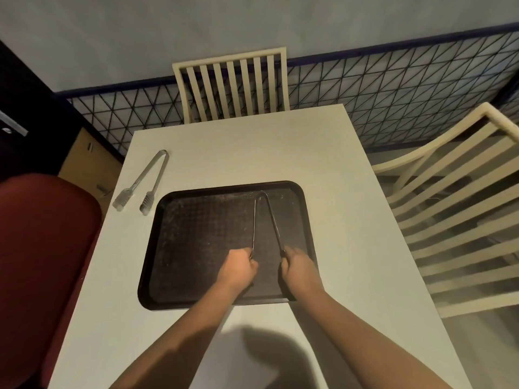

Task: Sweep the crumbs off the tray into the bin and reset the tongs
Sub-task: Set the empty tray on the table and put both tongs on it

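- Head view: you have one dark tray (196, 242) lying flat on the white bench (351, 220), and two pairs of tongs.
- The dark metal tongs (266, 220) lie over the tray, hinge end away from you, arms spread toward you.
- Your left hand (238, 266) curls round the left arm's end; your right hand (297, 265) curls round the right arm's end.
- The clear plastic tongs (146, 182) rest on the bench just beside the tray's far left corner, untouched.
- Pale specks on the tray are too fine to count.
- Two slatted chairs (233, 85) stand near the bench; a red seat (42, 248) on the left is cut off by the frame.
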Available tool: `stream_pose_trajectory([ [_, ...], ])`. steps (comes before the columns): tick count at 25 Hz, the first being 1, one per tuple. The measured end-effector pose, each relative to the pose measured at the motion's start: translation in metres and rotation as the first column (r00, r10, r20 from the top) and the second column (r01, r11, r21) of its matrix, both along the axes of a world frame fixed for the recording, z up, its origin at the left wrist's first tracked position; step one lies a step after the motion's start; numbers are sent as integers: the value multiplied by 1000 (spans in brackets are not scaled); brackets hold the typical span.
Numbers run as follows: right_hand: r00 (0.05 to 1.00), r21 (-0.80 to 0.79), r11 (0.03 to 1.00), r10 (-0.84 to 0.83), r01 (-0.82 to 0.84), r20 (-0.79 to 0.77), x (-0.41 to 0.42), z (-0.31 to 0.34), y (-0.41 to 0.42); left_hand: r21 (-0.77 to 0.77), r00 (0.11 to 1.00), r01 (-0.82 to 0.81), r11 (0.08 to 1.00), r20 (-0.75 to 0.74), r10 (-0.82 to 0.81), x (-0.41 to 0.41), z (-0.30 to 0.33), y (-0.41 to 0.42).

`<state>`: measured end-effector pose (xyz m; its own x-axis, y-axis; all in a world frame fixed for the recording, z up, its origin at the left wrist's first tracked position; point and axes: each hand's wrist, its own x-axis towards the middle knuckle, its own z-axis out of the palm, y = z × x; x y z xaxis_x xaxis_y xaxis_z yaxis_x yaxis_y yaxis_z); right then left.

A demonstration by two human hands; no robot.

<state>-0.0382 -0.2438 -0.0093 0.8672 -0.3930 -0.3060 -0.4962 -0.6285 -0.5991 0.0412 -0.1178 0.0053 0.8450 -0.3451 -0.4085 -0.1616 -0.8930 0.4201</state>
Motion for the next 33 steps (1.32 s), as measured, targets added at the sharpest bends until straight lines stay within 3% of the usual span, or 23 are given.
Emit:
stream_pose_trajectory([
  [11,991,138,981,-136,137,-15,3,-6,15,-33,994,-37,999,-101,33,2,-4,13],
  [18,987,-32,999,-32,38,157,32,29,28,-144,980,-201,969,-41,197,16,8,55],
  [23,978,31,996,78,-85,196,89,51,93,-218,947,-318,922,-25,321,77,20,123],
  [27,984,90,993,60,-76,167,149,53,158,-250,922,-377,892,-11,386,133,28,184],
  [33,993,128,986,96,-104,67,241,49,233,-263,918,-331,906,134,374,225,24,252],
])
